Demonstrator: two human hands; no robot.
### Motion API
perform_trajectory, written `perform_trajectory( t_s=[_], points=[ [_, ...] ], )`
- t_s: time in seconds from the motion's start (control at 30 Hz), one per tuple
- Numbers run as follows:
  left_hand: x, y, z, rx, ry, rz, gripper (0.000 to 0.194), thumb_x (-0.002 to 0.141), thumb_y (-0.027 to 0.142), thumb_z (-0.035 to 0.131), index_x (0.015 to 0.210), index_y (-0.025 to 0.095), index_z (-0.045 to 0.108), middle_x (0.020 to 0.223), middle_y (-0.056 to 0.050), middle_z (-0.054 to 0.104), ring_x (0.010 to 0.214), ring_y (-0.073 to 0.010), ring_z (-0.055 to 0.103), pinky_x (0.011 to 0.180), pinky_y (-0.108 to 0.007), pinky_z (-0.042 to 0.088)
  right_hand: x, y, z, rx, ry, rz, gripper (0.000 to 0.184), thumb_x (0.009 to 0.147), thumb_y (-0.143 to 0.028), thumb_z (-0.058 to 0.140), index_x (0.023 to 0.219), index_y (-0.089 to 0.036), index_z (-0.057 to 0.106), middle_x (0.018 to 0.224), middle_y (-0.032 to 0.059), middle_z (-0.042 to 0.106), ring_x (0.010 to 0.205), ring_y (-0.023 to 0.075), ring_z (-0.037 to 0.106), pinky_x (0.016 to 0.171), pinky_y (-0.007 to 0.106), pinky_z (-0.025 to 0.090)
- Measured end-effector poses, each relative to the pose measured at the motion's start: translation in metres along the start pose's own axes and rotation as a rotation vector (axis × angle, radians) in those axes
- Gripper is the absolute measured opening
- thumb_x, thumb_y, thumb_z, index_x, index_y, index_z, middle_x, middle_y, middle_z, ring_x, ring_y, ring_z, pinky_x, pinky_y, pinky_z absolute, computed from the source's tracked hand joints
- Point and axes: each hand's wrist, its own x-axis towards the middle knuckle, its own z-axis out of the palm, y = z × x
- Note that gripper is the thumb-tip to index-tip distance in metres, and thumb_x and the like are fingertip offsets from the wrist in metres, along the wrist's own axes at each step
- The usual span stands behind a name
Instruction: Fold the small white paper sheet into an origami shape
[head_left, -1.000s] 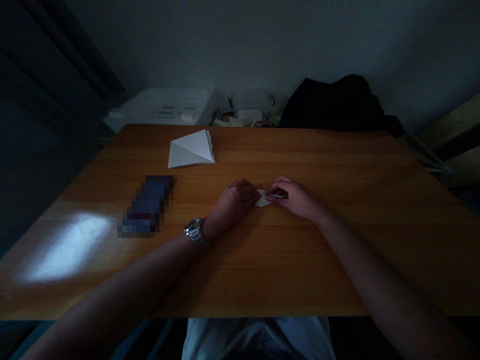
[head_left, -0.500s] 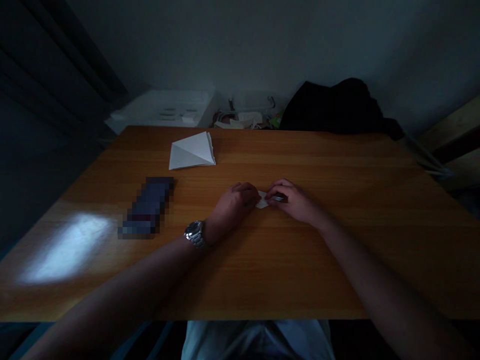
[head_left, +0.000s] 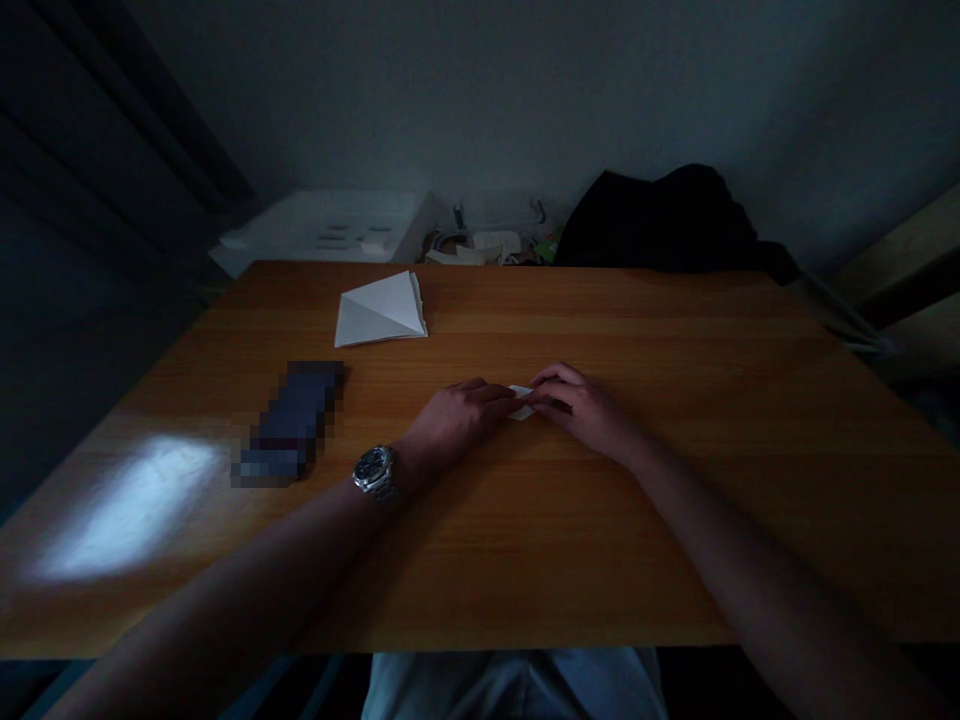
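Note:
A small folded piece of white paper [head_left: 519, 411] lies on the wooden table between my hands, much of it covered by fingers. My left hand [head_left: 469, 412], with a metal watch [head_left: 374, 470] at the wrist, has its fingers pressed together over the paper's left side, holding it against the tabletop. From the right, my right hand [head_left: 581, 408] pinches the paper's right part between thumb and fingertips. The fold details under the fingers are too small to make out.
A larger folded white paper [head_left: 382, 308] rests at the table's back left. Nearer, a dark pixelated flat object [head_left: 292, 420] lies on the wooden table [head_left: 480, 560]. Behind the far edge are a white plastic bin [head_left: 337, 225], assorted small items and a black cloth-like heap [head_left: 667, 220].
My left fingers have straightened out from a more curled pose. My right fingertips have closed in, and the paper edge formerly visible under that hand is now hidden. The camera view shifted slightly.

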Motion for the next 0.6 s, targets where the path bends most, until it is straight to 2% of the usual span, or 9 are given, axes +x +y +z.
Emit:
perform_trajectory(
  t_s=[0.23,0.33,0.43,0.6],
  points=[
    [0.001,0.003,0.004,0.057,-0.029,0.039,0.031,0.105,0.028,0.05,0.128,0.016,0.066,0.124,-0.011,0.068,0.101,-0.0233,0.063,0.09,-0.037,0.055,0.002,0.01,0.003,-0.079,0.109,0.008,0.011,0.095,-0.019,0.064,0.102,-0.022,0.073,0.116,0.0099,0.061,0.108,0.024,0.064,0.094,0.041,0.055],
    [0.001,0.007,0.001,0.064,-0.043,0.052,0.033,0.105,0.033,0.05,0.129,0.015,0.065,0.124,-0.012,0.067,0.102,-0.0238,0.063,0.091,-0.039,0.055,0.004,0.016,0.004,-0.087,0.16,0.014,0.01,0.094,-0.02,0.068,0.102,-0.023,0.073,0.113,0.0093,0.061,0.111,0.0248,0.062,0.098,0.043,0.054],
    [0.001,0.009,-0.005,0.041,-0.032,0.058,0.04,0.103,0.045,0.052,0.131,0.018,0.064,0.129,-0.012,0.066,0.115,-0.0278,0.061,0.099,-0.044,0.052,0.005,0.019,0.003,-0.069,0.163,0.019,0.007,0.092,-0.021,0.07,0.099,-0.023,0.073,0.108,0.0082,0.065,0.106,0.024,0.064,0.094,0.042,0.054],
    [-0.002,0.005,-0.008,-0.079,-0.063,0.143,0.044,0.106,0.044,0.046,0.134,0.014,0.063,0.133,-0.013,0.065,0.12,-0.0271,0.062,0.107,-0.045,0.05,0.007,0.02,0.002,-0.014,0.137,0.051,0.006,0.091,-0.022,0.073,0.097,-0.023,0.073,0.109,0.007,0.074,0.104,0.0238,0.067,0.095,0.044,0.053]
  ],
)
